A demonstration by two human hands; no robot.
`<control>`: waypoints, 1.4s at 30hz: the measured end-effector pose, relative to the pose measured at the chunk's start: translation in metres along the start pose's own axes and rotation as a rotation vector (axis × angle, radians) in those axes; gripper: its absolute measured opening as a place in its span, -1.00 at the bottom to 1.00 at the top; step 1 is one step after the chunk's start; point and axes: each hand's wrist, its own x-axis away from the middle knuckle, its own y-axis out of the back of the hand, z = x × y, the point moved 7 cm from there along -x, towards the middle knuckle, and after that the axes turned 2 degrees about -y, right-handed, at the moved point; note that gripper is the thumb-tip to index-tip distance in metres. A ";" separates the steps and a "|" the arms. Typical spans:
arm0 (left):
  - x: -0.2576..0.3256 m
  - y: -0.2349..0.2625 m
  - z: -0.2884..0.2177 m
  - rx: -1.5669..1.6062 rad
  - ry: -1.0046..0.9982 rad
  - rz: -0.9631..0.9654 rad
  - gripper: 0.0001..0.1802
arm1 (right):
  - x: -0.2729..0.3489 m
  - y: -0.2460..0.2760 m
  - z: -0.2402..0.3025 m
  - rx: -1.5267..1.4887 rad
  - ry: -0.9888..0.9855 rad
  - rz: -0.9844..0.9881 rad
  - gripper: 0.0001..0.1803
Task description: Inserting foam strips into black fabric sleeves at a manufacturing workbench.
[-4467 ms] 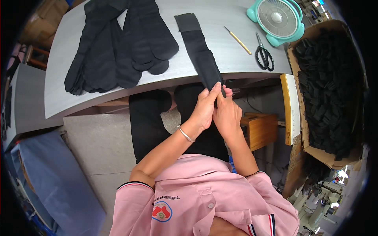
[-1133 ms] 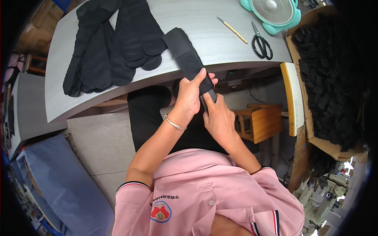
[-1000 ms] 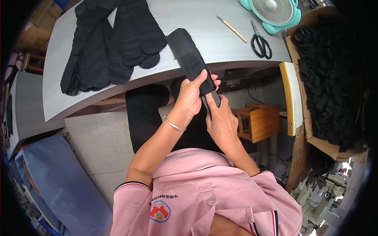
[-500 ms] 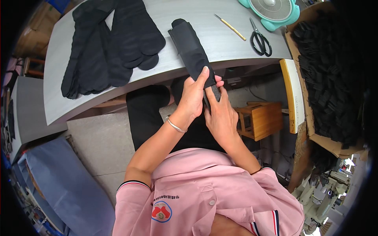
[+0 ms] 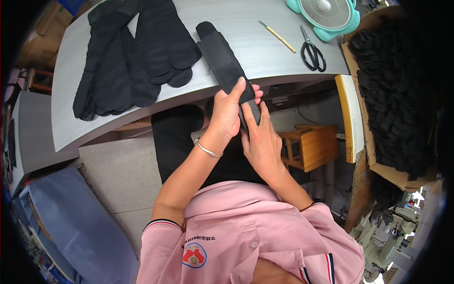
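Observation:
A long black fabric sleeve with a rounded far end reaches over the table's front edge. My left hand is closed around its near end, thumb on top and fingertips showing on the far right side. A dark grey foam-like strip sticks out of that near end. My right hand grips this strip, its index and middle fingers lying along it close to the opening. How much of the strip lies inside the sleeve is hidden.
Several black fabric pieces lie on the grey table at left. A yellow-handled pointed tool, black-handled scissors and a teal fan are at right. A cardboard box of black pieces stands beyond, near a wooden stool.
The sleeve and both hands have shifted slightly left. More of the grey strip shows between my right fingers, which have changed position on it.

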 end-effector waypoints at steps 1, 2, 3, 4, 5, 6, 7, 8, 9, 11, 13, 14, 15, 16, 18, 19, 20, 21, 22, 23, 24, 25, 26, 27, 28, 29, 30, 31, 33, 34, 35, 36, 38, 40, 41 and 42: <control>0.000 0.003 0.003 -0.008 0.035 -0.059 -0.60 | 0.004 0.003 0.001 -0.016 0.026 -0.013 -0.19; 0.002 0.001 0.006 -0.016 0.054 -0.053 -0.60 | 0.006 0.002 -0.001 -0.022 0.006 0.011 -0.19; 0.004 0.000 0.006 -0.023 0.029 -0.052 -0.61 | 0.006 0.000 -0.002 -0.009 -0.009 0.029 -0.19; 0.009 -0.001 0.009 -0.030 0.024 -0.061 -0.63 | 0.005 -0.005 -0.006 -0.012 -0.052 0.076 -0.19; 0.013 -0.004 0.013 -0.054 0.032 -0.042 -0.64 | 0.002 -0.011 -0.008 -0.017 -0.094 0.122 -0.20; 0.018 -0.004 0.017 -0.069 0.051 -0.039 -0.64 | -0.004 -0.015 -0.007 -0.022 -0.087 0.121 -0.20; 0.023 -0.001 0.021 -0.100 0.099 -0.064 -0.65 | -0.009 -0.022 -0.007 -0.056 -0.119 0.140 -0.26; 0.025 -0.001 0.021 -0.086 0.082 -0.055 -0.65 | -0.014 -0.026 -0.008 -0.095 -0.156 0.157 -0.32; 0.025 0.001 0.018 -0.087 0.068 -0.054 -0.65 | -0.018 -0.028 -0.008 -0.093 -0.161 0.159 -0.32; 0.020 0.002 0.009 -0.063 0.046 0.000 -0.65 | -0.025 -0.025 -0.003 -0.121 -0.105 0.129 -0.35; 0.012 0.002 0.004 -0.065 0.102 0.045 -0.65 | -0.024 -0.020 -0.005 -0.157 -0.110 0.211 -0.31; 0.007 0.003 0.000 -0.075 0.102 0.031 -0.64 | -0.024 -0.014 -0.005 -0.215 -0.074 0.234 -0.27; 0.002 0.001 -0.004 -0.074 0.093 0.045 -0.63 | -0.021 -0.009 -0.011 -0.182 -0.119 0.284 -0.27; -0.002 -0.002 -0.009 -0.007 0.064 0.059 -0.61 | -0.020 0.006 -0.006 -0.238 0.007 0.212 -0.24; -0.008 0.000 -0.016 0.006 0.042 0.034 -0.64 | -0.021 0.024 -0.012 -0.381 0.076 0.192 -0.25; -0.009 -0.001 -0.020 0.020 -0.015 0.049 -0.65 | -0.028 0.038 -0.018 -0.414 0.096 0.067 -0.40; -0.009 0.000 -0.017 0.019 0.027 0.036 -0.65 | -0.039 0.045 -0.030 -0.503 0.042 0.011 -0.45; -0.007 -0.001 -0.011 0.009 0.088 0.046 -0.65 | -0.054 0.049 -0.043 -0.599 -0.031 -0.042 -0.50; -0.004 0.000 -0.005 -0.011 0.145 0.039 -0.66 | -0.073 0.045 -0.053 -0.689 -0.110 -0.045 -0.53; -0.001 -0.001 0.000 0.004 0.165 0.056 -0.68 | -0.097 0.040 -0.060 -0.798 -0.138 -0.061 -0.56; 0.001 -0.002 0.004 -0.002 0.182 0.065 -0.68 | -0.125 0.031 -0.064 -0.869 -0.163 -0.064 -0.53; 0.003 -0.003 0.006 -0.009 0.200 0.078 -0.68 | -0.154 0.025 -0.063 -0.959 -0.134 -0.079 -0.49; 0.004 -0.002 0.007 -0.004 0.207 0.062 -0.68 | -0.179 0.013 -0.065 -0.972 -0.179 -0.011 -0.47; 0.003 0.000 0.008 -0.015 0.219 0.041 -0.68 | -0.202 0.002 -0.065 -0.977 -0.224 0.059 -0.45; 0.001 -0.002 0.006 -0.028 0.220 0.059 -0.66 | -0.226 -0.007 -0.063 -0.926 -0.217 0.165 -0.46; -0.002 -0.003 0.003 -0.041 0.207 0.069 -0.63 | -0.246 -0.015 -0.059 -0.882 -0.189 0.260 -0.46; -0.004 -0.005 0.001 -0.043 0.227 0.074 -0.63 | -0.259 -0.024 -0.057 -0.872 -0.213 0.273 -0.46; -0.009 -0.008 -0.003 -0.060 0.220 0.099 -0.63 | -0.269 -0.035 -0.053 -0.843 -0.224 0.322 -0.48; -0.016 -0.013 -0.010 -0.081 0.220 0.125 -0.63 | -0.280 -0.051 -0.049 -0.818 -0.240 0.369 -0.50; -0.019 -0.012 -0.010 -0.042 0.257 0.087 -0.63 | -0.283 -0.053 -0.050 -0.798 -0.245 0.307 -0.52; -0.021 -0.012 -0.010 0.010 0.269 0.061 -0.63 | -0.283 -0.055 -0.055 -0.769 -0.288 0.243 -0.54; -0.022 -0.012 -0.010 -0.004 0.266 0.047 -0.62 | -0.283 -0.057 -0.055 -0.774 -0.258 0.246 -0.54; -0.022 -0.011 -0.005 -0.048 0.307 0.033 -0.61 | -0.279 -0.056 -0.061 -0.965 -0.252 0.155 -0.52; -0.020 -0.010 -0.002 -0.081 0.312 0.042 -0.60 | -0.275 -0.057 -0.066 -1.034 -0.257 0.188 -0.56; -0.019 -0.010 -0.001 -0.073 0.298 0.050 -0.60 | -0.274 -0.059 -0.066 -1.109 -0.256 0.214 -0.59; -0.018 -0.011 -0.001 -0.065 0.283 0.058 -0.61 | -0.273 -0.061 -0.067 -1.104 -0.273 0.224 -0.59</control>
